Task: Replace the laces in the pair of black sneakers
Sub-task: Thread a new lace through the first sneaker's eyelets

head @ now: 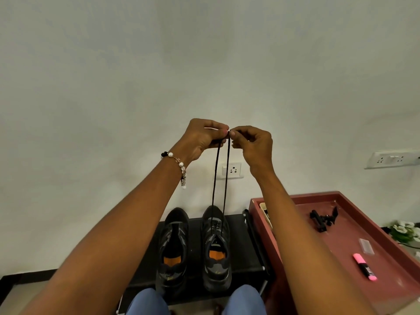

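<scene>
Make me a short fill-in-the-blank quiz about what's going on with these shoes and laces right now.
1. Both hands pinch the ends of a ____ lace.
2. The lace runs down to the sneaker on the ____ side of the pair.
3. The left sneaker has ____ lace in it.
4. The highlighter on the red table is ____.

Answers: black; right; no; pink

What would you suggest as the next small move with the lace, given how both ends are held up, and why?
Probably lower both hands and cross the ends to tie them. The left hand and right hand pinch the two ends of the black lace level, high above the right sneaker, which looks laced through. The left sneaker shows no lace and likely comes next.
</scene>
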The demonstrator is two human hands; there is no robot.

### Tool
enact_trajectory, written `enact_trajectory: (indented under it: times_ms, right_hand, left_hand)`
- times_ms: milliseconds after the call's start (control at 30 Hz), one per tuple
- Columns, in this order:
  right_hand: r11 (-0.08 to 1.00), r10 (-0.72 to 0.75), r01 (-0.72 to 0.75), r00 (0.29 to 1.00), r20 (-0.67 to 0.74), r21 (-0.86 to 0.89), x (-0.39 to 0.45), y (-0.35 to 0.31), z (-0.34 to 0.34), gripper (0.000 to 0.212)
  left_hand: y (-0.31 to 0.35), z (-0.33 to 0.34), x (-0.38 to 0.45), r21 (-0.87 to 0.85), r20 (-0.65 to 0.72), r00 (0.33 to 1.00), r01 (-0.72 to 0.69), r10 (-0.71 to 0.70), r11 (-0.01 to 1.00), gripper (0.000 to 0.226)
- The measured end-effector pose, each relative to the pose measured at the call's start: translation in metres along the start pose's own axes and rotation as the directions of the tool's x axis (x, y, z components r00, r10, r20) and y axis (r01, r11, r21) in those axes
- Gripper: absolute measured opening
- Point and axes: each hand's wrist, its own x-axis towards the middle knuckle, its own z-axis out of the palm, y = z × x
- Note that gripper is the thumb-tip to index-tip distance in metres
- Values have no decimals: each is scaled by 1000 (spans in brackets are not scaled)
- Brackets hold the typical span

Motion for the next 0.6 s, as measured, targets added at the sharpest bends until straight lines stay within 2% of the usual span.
enact_trajectory:
  times_ms: [67, 133, 200, 267, 333, 367, 400, 433, 467, 500, 533, 567, 600]
  right_hand:
    - [990, 91, -89, 996, -16, 105, 0, 0, 3, 10]
    - [949, 199, -182, 979, -44, 257, -1, 0, 7, 10]
    - [855, 318, -266, 947, -45, 445, -3, -1, 8, 8]
    - [717, 422, -338, 907, 7, 610, -5, 0, 9, 9]
    - [561, 482, -369, 873, 70, 741, -10, 2, 10, 13]
    - [486, 505, -362, 859, 83, 795, -13, 3, 11, 15]
    - [428, 529, -348, 845, 81, 834, -16, 5, 12, 17]
    - [412, 551, -334, 832, 60, 848, -18, 9, 12, 17]
    - [458, 562, -331, 827, 20, 825, -20, 15, 10, 17]
    - [560, 544, -334, 838, -33, 758, -22, 23, 7, 15]
    - [697, 487, -337, 870, -74, 633, -25, 31, 3, 13]
    - [836, 399, -325, 913, -84, 442, -28, 38, -3, 10]
    - [940, 296, -281, 954, -48, 195, -31, 45, -9, 6]
  left_hand:
    - [-1, -4, 2, 128, 31, 994, -112, 109, 985, 15]
    - [-2, -9, 6, 333, 45, 974, -224, 222, 916, 19]
    - [-3, -14, 7, 555, 64, 947, -296, 315, 777, 19]
    - [-10, -19, 11, 700, 121, 928, -332, 353, 632, 21]
    - [-23, -22, 14, 818, 150, 927, -312, 345, 483, 22]
    - [-31, -23, 15, 854, 127, 931, -278, 341, 439, 22]
    - [-38, -23, 14, 865, 83, 937, -236, 338, 442, 23]
    - [-45, -23, 12, 835, 5, 947, -181, 321, 519, 25]
    - [-51, -24, 9, 719, -109, 958, -108, 265, 687, 25]
    - [-57, -25, 4, 452, -233, 964, -7, 126, 892, 25]
    - [-60, -27, -2, 53, -285, 956, 93, -74, 994, 25]
    - [-63, -29, -9, -345, -239, 939, 155, -246, 926, 25]
    - [-67, -31, -16, -625, -151, 927, 178, -342, 760, 25]
